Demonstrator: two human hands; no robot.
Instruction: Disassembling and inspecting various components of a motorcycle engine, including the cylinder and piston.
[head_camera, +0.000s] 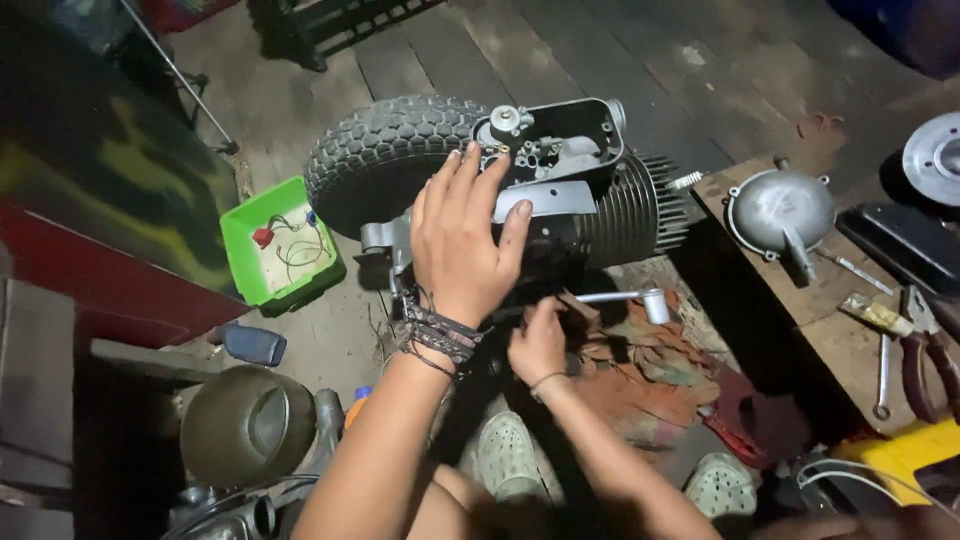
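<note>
On the plank floor, the green tray (240, 232) of wires sits left of the tyre (385, 150). The left hand (462, 240) lies spread flat on the engine (570, 185), its cover off, carburettor exposed. The right hand (538, 345), curled, works below; what it grips I cannot tell. Tools crowd the right; room left.

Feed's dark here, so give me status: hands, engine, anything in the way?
Left hand flat on engine, fingers spread. Right hand low by the ratchet, grip unclear. Tyre behind engine; rags underneath.
</note>
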